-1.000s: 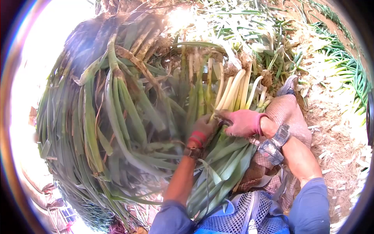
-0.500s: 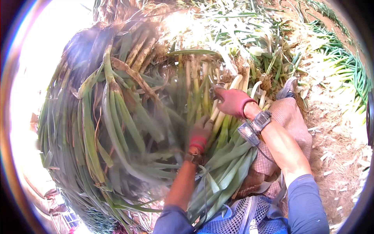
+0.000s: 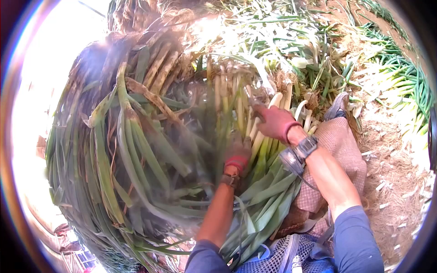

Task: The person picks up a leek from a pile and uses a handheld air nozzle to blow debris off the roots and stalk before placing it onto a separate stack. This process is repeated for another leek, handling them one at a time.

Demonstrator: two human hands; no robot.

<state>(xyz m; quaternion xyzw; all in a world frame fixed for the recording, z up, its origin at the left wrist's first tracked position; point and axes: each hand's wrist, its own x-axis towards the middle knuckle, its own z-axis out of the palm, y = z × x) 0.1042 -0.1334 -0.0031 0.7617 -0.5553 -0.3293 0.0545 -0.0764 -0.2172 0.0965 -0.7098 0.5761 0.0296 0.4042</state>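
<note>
**Item 1. Left hand** (image 3: 236,157), red knit glove. The grip is closed round the leek bundle (image 3: 266,193) where the pale shank turns green. The bundle lies across your lap, with the root ends away from you and the leaves toward you.

**Item 2. Right hand** (image 3: 274,122), pink glove. The fingers rest on the white shanks near the root end. Whether this grip is clamped cannot be told.

**Handling note.** You are probably best to hold by the firm shank, since the leaves likely crease and tear. Level the root ends and press evenly.

**Item 3. Bundle material.** The shanks are smooth, round and white. The leaves are flat, strap-like and waxy green.

**Item 4. Large sheaf** (image 3: 136,150), just left of the bundle. It is duller, with brown papery skins and fibrous roots.

**Item 5. Checked cloth** (image 3: 339,136), woven, over your right knee.

**Item 6. Ground** (image 3: 393,182). Dry straw and pale peelings.
</note>
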